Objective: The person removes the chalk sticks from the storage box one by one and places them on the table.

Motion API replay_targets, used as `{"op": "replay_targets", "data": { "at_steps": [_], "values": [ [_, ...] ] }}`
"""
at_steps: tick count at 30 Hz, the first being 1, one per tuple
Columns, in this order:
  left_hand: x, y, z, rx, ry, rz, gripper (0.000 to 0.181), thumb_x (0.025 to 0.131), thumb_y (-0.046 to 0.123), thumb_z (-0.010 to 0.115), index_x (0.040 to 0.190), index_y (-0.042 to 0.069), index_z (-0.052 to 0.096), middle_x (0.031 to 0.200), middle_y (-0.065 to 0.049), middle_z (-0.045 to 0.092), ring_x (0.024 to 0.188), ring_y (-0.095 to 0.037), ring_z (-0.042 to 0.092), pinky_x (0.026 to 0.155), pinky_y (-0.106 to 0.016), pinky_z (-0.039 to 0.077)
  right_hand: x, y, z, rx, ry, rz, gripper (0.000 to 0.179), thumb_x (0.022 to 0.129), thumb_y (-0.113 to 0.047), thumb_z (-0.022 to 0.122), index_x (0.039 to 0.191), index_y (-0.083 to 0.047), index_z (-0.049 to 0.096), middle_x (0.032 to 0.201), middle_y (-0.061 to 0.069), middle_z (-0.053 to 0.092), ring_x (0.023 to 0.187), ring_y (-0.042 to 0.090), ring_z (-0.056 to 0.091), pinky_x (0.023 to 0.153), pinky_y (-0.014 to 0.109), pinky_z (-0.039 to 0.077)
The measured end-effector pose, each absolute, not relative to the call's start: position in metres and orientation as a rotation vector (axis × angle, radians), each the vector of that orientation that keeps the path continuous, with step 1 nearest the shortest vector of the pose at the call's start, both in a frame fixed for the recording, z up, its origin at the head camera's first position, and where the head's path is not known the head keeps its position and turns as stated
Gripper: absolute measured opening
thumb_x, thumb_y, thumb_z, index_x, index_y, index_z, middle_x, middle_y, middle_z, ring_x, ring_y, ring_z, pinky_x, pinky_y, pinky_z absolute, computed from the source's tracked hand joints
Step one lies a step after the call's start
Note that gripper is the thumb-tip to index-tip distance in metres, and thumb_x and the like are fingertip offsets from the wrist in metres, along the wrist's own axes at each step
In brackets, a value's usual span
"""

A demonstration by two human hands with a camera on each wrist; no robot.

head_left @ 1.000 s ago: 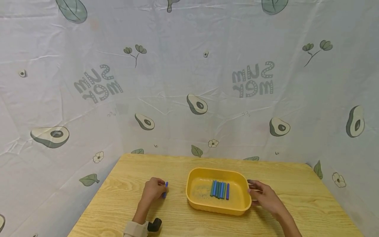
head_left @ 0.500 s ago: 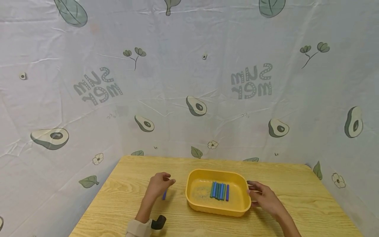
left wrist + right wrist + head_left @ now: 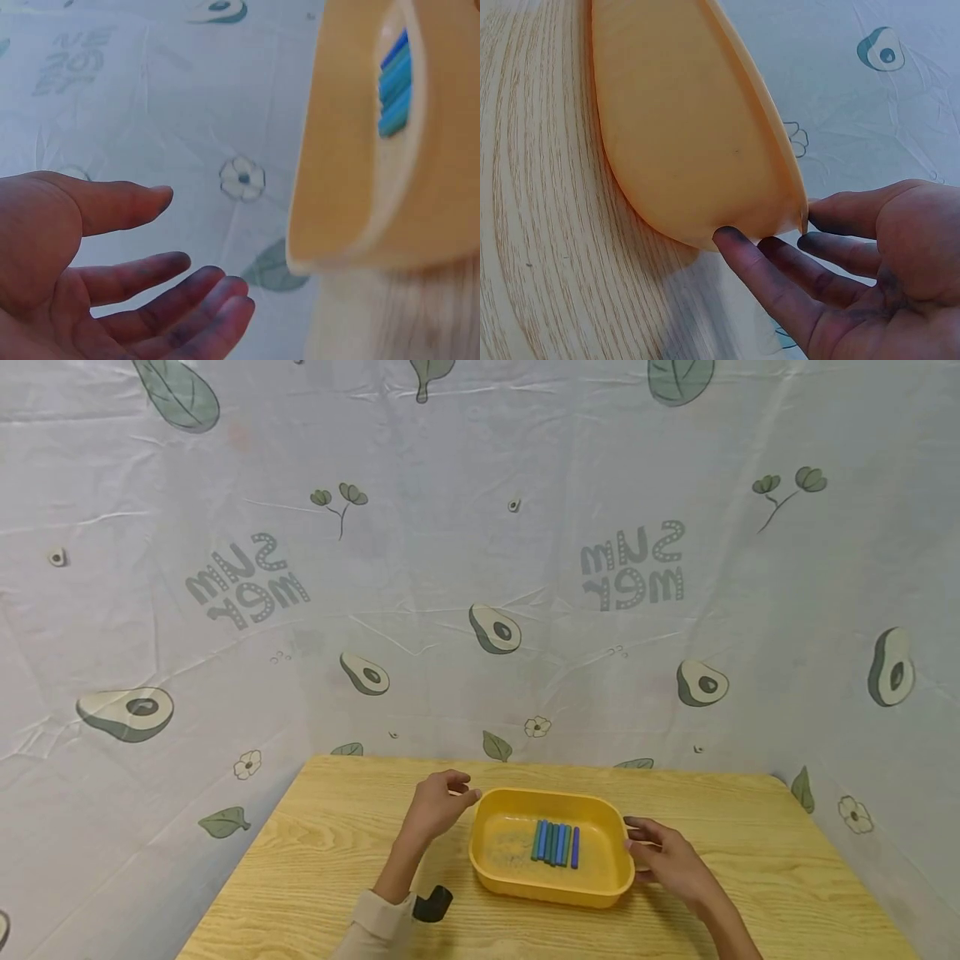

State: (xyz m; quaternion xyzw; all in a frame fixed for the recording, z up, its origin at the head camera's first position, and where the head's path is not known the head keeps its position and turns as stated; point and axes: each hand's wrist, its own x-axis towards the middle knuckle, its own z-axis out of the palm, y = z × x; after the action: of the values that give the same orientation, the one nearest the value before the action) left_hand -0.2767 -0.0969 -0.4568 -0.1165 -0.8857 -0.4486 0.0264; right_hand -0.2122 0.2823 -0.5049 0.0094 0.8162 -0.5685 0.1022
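A yellow plastic tray (image 3: pixel 525 888) sits on the table, holding a row of several blue, green and violet chalk sticks (image 3: pixel 555 843), the violet one slightly apart. Beside its upper left corner hovers my left hand (image 3: pixel 438 803), fingers loosely bent and nothing between them. The left wrist view shows the empty left hand (image 3: pixel 135 277) next to the tray wall (image 3: pixel 345 150). At the tray's right end, my right hand (image 3: pixel 671 860) grips the rim between thumb and fingers. In the right wrist view the right hand's fingertips (image 3: pixel 731 238) meet the outer wall.
Pale wood table (image 3: pixel 300 877) lies around the tray. A printed cloth (image 3: pixel 420 568) hangs behind and at the sides. A black wrist device (image 3: pixel 432 904) sticks out by the left sleeve (image 3: pixel 378 918). Dark powder smudges mark the tray floor (image 3: pixel 513 852).
My left hand has let go of a violet-blue chalk stick on the table and moved right to the tray; the forearm now hides that stick. The right hand stays at the rim.
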Motion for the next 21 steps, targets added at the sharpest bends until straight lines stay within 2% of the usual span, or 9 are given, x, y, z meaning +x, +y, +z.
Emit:
{"op": "replay_targets", "data": {
  "at_steps": [10,15,21],
  "values": [
    [-0.282,-0.06,-0.455,-0.4,-2.717,-1.696,0.04,0.099,0.021,0.078,0.13,-0.003,0.072,0.117,-0.022,0.076,0.1,-0.044,0.076,0.081,-0.044,0.067,-0.211,0.281,-0.504,-0.005,2.392,-1.698,0.059,0.112,-0.013,0.054,0.161,0.011,0.033,0.151,0.039,0.052,0.126,0.044,0.068,0.088,0.046,0.067],
    [-0.284,-0.044,-0.462,-0.378,-2.756,-1.852,0.04,0.099,0.018,0.079,0.13,-0.006,0.071,0.118,-0.022,0.075,0.105,-0.046,0.075,0.082,-0.045,0.068,-0.211,0.282,-0.505,-0.003,2.396,-1.693,0.058,0.112,-0.012,0.054,0.161,0.011,0.033,0.151,0.038,0.052,0.126,0.044,0.068,0.086,0.044,0.067],
    [-0.29,-0.028,-0.47,-0.328,-2.876,-1.822,0.037,0.098,0.018,0.08,0.125,-0.006,0.074,0.115,-0.021,0.075,0.1,-0.04,0.077,0.08,-0.048,0.068,-0.211,0.283,-0.504,-0.003,2.4,-1.688,0.059,0.112,-0.013,0.055,0.161,0.011,0.033,0.151,0.039,0.051,0.127,0.045,0.068,0.086,0.044,0.067]
  ]
}}
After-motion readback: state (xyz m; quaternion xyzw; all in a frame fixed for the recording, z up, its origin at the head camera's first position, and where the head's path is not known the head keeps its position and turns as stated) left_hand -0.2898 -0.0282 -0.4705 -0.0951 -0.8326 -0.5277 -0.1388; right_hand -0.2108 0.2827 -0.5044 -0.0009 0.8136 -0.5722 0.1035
